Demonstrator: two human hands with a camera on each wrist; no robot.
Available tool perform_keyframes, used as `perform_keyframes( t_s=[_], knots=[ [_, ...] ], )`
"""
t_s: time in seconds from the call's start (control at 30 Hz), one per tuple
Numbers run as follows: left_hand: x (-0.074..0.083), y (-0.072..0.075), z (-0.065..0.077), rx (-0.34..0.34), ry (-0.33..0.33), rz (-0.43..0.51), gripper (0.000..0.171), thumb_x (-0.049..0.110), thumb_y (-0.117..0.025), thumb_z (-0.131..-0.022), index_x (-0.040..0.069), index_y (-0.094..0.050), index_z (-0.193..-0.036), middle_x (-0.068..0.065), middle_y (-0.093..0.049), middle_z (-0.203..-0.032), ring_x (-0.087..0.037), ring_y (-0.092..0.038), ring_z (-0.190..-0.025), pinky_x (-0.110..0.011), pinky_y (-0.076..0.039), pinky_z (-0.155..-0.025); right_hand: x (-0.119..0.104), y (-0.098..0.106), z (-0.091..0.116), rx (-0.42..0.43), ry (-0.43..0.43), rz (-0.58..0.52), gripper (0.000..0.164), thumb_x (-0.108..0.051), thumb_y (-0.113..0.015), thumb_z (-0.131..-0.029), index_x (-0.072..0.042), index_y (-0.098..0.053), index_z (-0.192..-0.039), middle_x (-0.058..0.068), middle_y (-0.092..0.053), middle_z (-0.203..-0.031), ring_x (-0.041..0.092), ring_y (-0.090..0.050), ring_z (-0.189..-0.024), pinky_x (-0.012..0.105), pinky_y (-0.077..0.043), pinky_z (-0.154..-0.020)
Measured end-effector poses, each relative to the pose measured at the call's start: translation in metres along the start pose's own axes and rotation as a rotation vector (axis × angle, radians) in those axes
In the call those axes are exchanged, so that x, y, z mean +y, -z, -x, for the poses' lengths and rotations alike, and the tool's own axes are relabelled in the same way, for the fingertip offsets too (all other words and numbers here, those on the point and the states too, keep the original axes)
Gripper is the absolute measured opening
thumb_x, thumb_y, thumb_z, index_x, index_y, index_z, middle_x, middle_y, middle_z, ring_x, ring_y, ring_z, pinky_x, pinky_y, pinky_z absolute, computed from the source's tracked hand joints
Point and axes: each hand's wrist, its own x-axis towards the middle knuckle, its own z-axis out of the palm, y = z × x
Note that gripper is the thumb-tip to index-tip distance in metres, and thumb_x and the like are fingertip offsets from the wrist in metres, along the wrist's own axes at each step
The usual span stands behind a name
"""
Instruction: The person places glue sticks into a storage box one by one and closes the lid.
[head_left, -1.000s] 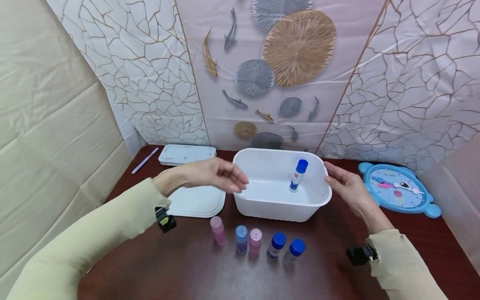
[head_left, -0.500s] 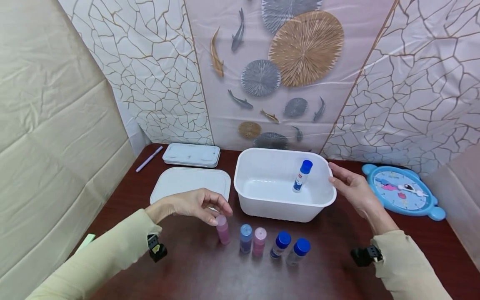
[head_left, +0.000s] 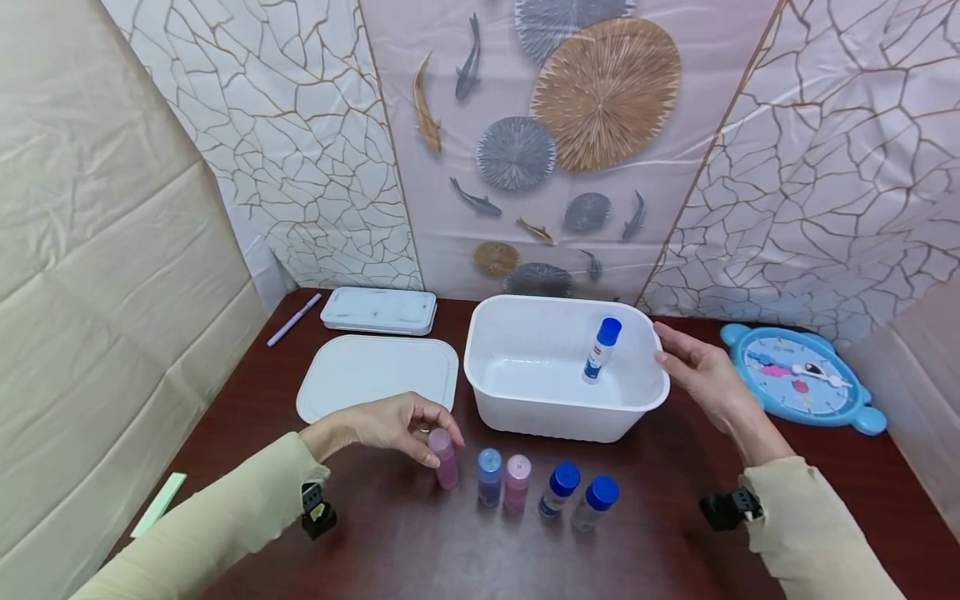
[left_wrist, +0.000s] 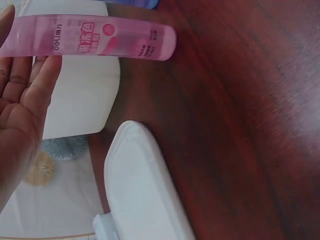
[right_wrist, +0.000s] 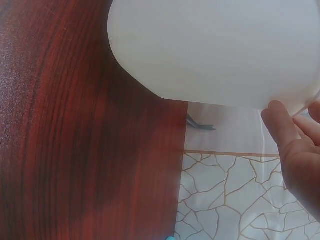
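My left hand point(head_left: 397, 425) holds an upright pink glue stick point(head_left: 443, 458) near its cap, thumb in front and a finger behind. In the left wrist view, the labelled pink tube point(left_wrist: 110, 36) lies between thumb and fingers. My right hand point(head_left: 705, 375) grips the right end of a white plastic bin point(head_left: 555, 418) at its rim. The right wrist view shows a thumb against the bin's outer wall point(right_wrist: 210, 55). One blue-capped glue stick point(head_left: 597, 354) leans inside. On the table stand a blue glue stick point(head_left: 489, 479), another pink one point(head_left: 516, 485) and two dark-blue-capped ones point(head_left: 559, 490).
A white lid point(head_left: 378, 375) lies left of the bin, with a pale tin case point(head_left: 378, 310) behind it. A lilac pen point(head_left: 294, 320) and a light green strip point(head_left: 159, 505) lie at the left. Right of the bin sits a blue toy clock point(head_left: 798, 373). Patterned cloth hangs behind.
My left hand has come down from beside the bin's left end to the leftmost pink glue stick and taken hold of it. My right hand has stayed at the bin's rim.
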Motion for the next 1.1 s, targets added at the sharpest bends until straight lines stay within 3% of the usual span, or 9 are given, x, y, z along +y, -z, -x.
perform_keyframes(
  t_s=[0.13, 0.33, 0.47, 0.6, 0.7, 0.83, 0.97, 1.1],
  knots=[
    [0.015, 0.009, -0.001, 0.029, -0.013, -0.064, 0.036, 0.003, -0.070, -0.082, -0.008, -0.060, -0.114, -0.008, -0.067, -0.105, -0.007, -0.059, -0.086, -0.022, -0.051, -0.075, -0.001, 0.000, 0.000, -0.003, -0.012, 0.019, 0.063, -0.032, -0.048, -0.098, -0.009, -0.020, -0.150, 0.020, -0.026, -0.152, 0.041, -0.034, -0.133, 0.032, -0.041, -0.093],
    [0.075, 0.036, -0.010, 0.114, -0.028, -0.148, 0.041, 0.008, -0.070, -0.083, -0.002, -0.059, -0.121, -0.015, -0.064, -0.120, -0.021, -0.061, -0.108, -0.036, -0.047, -0.095, -0.002, 0.002, 0.000, 0.002, -0.010, 0.027, 0.062, -0.031, -0.048, -0.099, -0.009, -0.020, -0.149, 0.020, -0.027, -0.151, 0.040, -0.035, -0.133, 0.033, -0.040, -0.093],
    [0.116, 0.048, -0.029, 0.207, -0.067, -0.079, 0.043, 0.002, -0.066, -0.085, -0.004, -0.054, -0.126, -0.019, -0.058, -0.126, -0.027, -0.059, -0.114, -0.039, -0.045, -0.099, -0.001, 0.001, 0.000, -0.001, -0.012, 0.003, 0.062, -0.030, -0.048, -0.099, -0.008, -0.020, -0.150, 0.020, -0.027, -0.151, 0.041, -0.036, -0.132, 0.031, -0.042, -0.092],
    [0.140, 0.045, -0.062, 0.304, -0.086, -0.006, 0.041, -0.002, -0.061, -0.087, -0.003, -0.053, -0.128, -0.020, -0.057, -0.128, -0.023, -0.058, -0.114, -0.036, -0.046, -0.098, -0.001, 0.000, 0.001, 0.002, -0.017, -0.003, 0.062, -0.030, -0.048, -0.099, -0.009, -0.020, -0.150, 0.021, -0.027, -0.151, 0.042, -0.036, -0.132, 0.032, -0.042, -0.092],
    [0.142, 0.036, -0.094, 0.363, -0.090, -0.002, 0.041, -0.002, -0.063, -0.087, -0.001, -0.055, -0.127, -0.017, -0.061, -0.123, -0.018, -0.059, -0.107, -0.032, -0.048, -0.096, -0.001, 0.001, 0.001, 0.010, -0.020, 0.007, 0.061, -0.029, -0.048, -0.099, -0.009, -0.020, -0.149, 0.020, -0.028, -0.151, 0.041, -0.036, -0.132, 0.035, -0.042, -0.093],
    [0.132, 0.018, -0.135, 0.407, -0.053, -0.042, 0.041, 0.001, -0.068, -0.084, 0.003, -0.059, -0.124, -0.012, -0.066, -0.110, -0.013, -0.060, -0.094, -0.027, -0.050, -0.088, -0.001, 0.001, 0.002, 0.006, -0.014, 0.006, 0.061, -0.029, -0.048, -0.099, -0.009, -0.021, -0.150, 0.020, -0.028, -0.151, 0.041, -0.036, -0.132, 0.042, -0.040, -0.095],
    [0.118, 0.001, -0.165, 0.382, 0.007, -0.059, 0.040, 0.004, -0.069, -0.084, 0.005, -0.061, -0.123, -0.012, -0.067, -0.113, -0.009, -0.061, -0.093, -0.021, -0.051, -0.082, -0.001, 0.001, 0.002, -0.001, -0.005, 0.000, 0.061, -0.029, -0.049, -0.098, -0.010, -0.021, -0.149, 0.020, -0.027, -0.151, 0.040, -0.035, -0.133, 0.040, -0.040, -0.096],
    [0.104, -0.011, -0.186, 0.334, 0.047, -0.052, 0.039, 0.002, -0.068, -0.084, 0.004, -0.061, -0.123, -0.013, -0.064, -0.119, -0.008, -0.060, -0.094, -0.019, -0.051, -0.081, 0.000, 0.001, 0.002, -0.002, 0.013, -0.009, 0.061, -0.028, -0.049, -0.098, -0.010, -0.022, -0.149, 0.020, -0.028, -0.151, 0.040, -0.037, -0.131, 0.032, -0.043, -0.093]
  ],
)
